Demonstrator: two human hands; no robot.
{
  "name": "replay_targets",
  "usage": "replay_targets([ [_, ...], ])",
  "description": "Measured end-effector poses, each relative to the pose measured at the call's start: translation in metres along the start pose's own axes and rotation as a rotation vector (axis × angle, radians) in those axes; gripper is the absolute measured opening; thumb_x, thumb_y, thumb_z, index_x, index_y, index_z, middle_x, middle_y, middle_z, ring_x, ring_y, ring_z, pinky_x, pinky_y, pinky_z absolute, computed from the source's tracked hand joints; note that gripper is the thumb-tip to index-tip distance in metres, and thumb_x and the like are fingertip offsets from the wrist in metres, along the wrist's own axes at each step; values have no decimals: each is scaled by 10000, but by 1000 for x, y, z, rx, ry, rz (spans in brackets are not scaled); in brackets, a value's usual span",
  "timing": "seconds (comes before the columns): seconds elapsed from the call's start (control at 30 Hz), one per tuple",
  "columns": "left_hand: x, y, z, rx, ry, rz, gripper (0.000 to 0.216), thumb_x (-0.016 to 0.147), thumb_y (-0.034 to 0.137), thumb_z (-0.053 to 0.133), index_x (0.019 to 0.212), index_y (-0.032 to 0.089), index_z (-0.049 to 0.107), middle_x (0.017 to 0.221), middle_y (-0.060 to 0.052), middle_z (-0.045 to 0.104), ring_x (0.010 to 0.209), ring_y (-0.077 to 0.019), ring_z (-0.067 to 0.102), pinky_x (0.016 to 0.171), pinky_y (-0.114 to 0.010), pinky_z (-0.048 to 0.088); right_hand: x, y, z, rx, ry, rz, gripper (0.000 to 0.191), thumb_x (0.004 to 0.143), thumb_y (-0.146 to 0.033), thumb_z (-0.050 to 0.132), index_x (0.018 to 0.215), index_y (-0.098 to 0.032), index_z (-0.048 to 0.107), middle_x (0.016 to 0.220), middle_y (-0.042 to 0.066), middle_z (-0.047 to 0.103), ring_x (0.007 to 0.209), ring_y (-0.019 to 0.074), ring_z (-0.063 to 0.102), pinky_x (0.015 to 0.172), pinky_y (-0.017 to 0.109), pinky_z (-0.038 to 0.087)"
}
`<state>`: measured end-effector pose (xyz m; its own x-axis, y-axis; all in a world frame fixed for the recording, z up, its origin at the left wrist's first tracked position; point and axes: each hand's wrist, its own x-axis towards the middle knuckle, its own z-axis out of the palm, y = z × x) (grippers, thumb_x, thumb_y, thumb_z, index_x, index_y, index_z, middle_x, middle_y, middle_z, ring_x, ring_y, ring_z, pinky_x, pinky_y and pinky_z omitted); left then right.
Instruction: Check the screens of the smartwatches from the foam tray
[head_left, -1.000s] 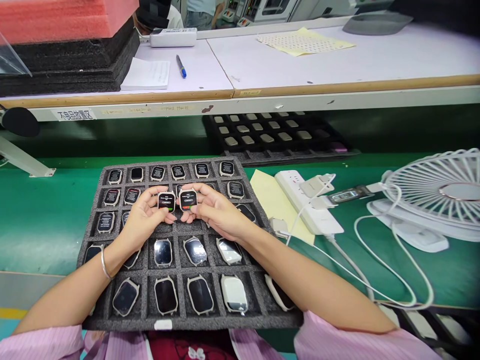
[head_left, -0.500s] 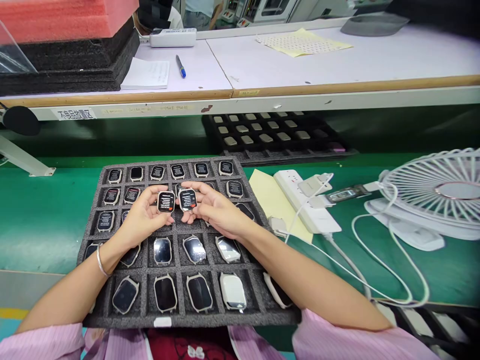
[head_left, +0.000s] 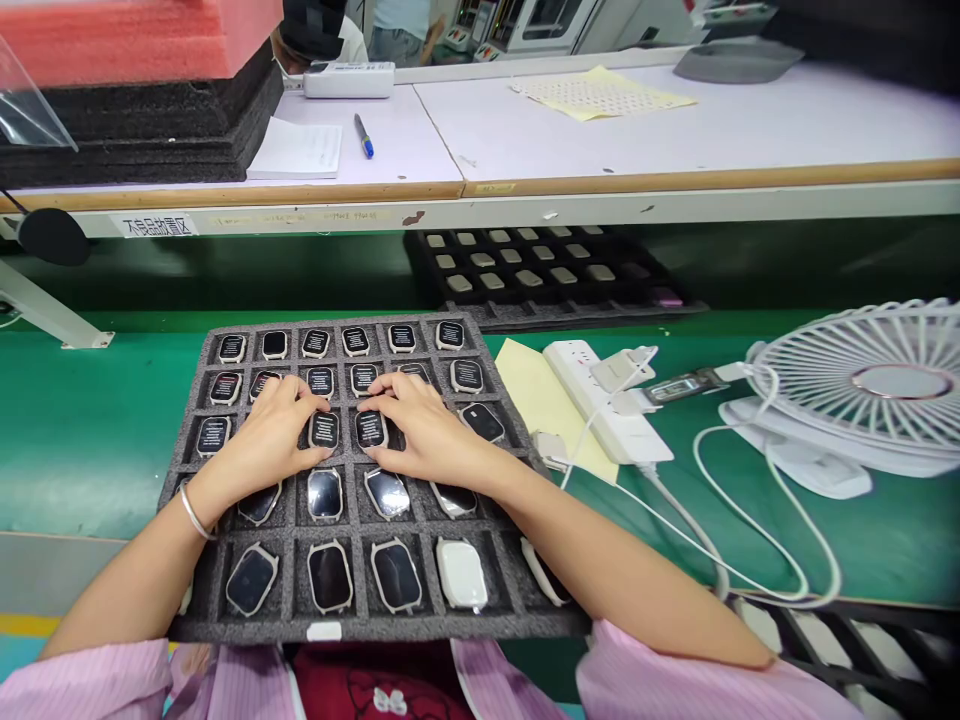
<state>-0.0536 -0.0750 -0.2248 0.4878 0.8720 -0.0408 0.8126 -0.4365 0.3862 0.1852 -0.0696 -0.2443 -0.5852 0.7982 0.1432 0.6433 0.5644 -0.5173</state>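
Note:
A dark grey foam tray (head_left: 349, 632) lies before me, its square compartments holding several strapless smartwatches. My left hand (head_left: 279, 432) has its thumb and index finger at the edges of a smartwatch (head_left: 324, 430) sitting in a compartment of the middle row. In the neighbouring compartment, my right hand (head_left: 420, 425) pinches another smartwatch (head_left: 371, 429) the same way. Both screens are lit with lines of text. Watches in the two rows nearest me have dark screens, and a white-faced one (head_left: 462, 575) lies at the front right. My hands and forearms partly cover some compartments.
To the right are a white power strip (head_left: 607, 400) on yellow paper, loose white cables and a white fan (head_left: 885, 385). A second watch tray (head_left: 540, 270) sits under the raised shelf (head_left: 675, 130). Black and red foam (head_left: 150, 110) is stacked on the shelf's left.
Both hands have lowered the two smartwatches, which were held up above the tray, into adjacent middle-row compartments. My palms have turned downward over the tray.

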Motion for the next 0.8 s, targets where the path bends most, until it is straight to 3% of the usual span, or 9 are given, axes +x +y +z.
replay_targets([
  [0.07,1,4,-6,3,-4,6,507,765,344,762,1229,188,626,1151,-95,533,1089,-306,468,999,-499,428,-1,0,-6,-35,-8,0,514,805,-296,736,1283,-155,608,1316,186,526,1221,369,513,1015,581,422],
  [0.17,7,23,-17,-1,-57,49,444,830,376,720,1229,193,649,1110,-91,560,1078,-295,477,994,-476,429,-9,2,-33,-95,124,-27,532,866,-341,697,1358,-188,564,1345,182,533,1249,358,518,1011,561,422],
  [0.27,24,55,-17,88,-92,134,334,907,374,634,1154,158,696,1069,-107,595,1067,-294,487,985,-452,426,-25,9,-71,-185,307,20,301,957,-332,567,1209,-192,653,1204,148,630,1144,310,599,955,480,460],
  [0.37,49,84,-2,215,-100,174,322,936,392,584,1064,137,735,1055,-135,624,1083,-320,503,960,-446,434,-40,20,-93,-346,212,167,244,969,-334,529,997,-182,717,992,112,701,923,278,667,808,402,488],
  [0.53,76,110,25,293,-130,111,386,889,432,638,1076,101,704,1147,-198,619,1153,-360,509,957,-453,424,-55,35,-76,-558,-114,376,310,959,-348,549,821,-140,733,872,150,705,855,307,677,740,385,479],
  [0.67,74,110,25,179,-130,125,297,824,357,725,1035,158,659,1146,-129,640,1130,-314,539,941,-410,416,-63,38,-56,-476,-88,382,241,938,-326,602,995,-110,694,1005,165,686,953,304,674,826,375,491],
  [0.8,69,102,14,-52,-230,187,80,823,197,687,836,185,609,962,-47,710,969,-239,628,920,-401,407,-59,34,-50,-423,-68,417,219,920,-314,609,1009,-115,628,1010,165,708,964,306,683,791,355,490],
])
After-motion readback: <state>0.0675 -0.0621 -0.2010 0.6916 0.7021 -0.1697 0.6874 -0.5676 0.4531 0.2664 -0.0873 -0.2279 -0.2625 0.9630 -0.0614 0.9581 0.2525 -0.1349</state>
